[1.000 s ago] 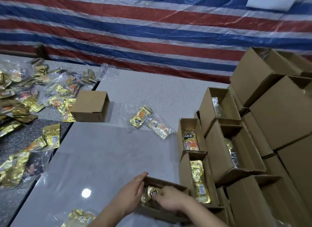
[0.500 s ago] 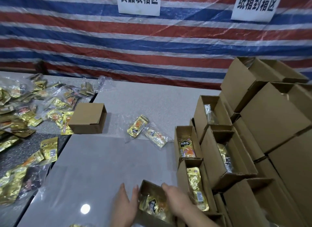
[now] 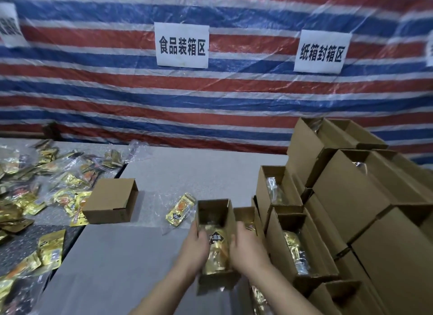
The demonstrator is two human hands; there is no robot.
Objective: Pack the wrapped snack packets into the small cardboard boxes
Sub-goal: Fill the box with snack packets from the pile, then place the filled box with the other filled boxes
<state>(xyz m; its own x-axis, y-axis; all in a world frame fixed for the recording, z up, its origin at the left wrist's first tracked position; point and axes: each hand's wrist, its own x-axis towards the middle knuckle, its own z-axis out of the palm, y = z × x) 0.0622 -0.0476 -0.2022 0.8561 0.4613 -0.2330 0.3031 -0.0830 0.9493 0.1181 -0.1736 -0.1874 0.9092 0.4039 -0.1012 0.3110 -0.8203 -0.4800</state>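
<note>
Holding a small open cardboard box (image 3: 214,223) from both sides, the left hand (image 3: 194,246) and right hand (image 3: 247,249) clasp its walls with fingers curled; a gold snack packet (image 3: 216,251) lies inside. Just right stand stacked filled boxes (image 3: 302,244). Farther off, a loose packet (image 3: 180,209), an empty box (image 3: 110,201), then the striped tarp (image 3: 117,99).

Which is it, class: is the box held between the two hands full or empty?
Not empty: a gold snack packet lies inside the open box held by both hands.
</note>
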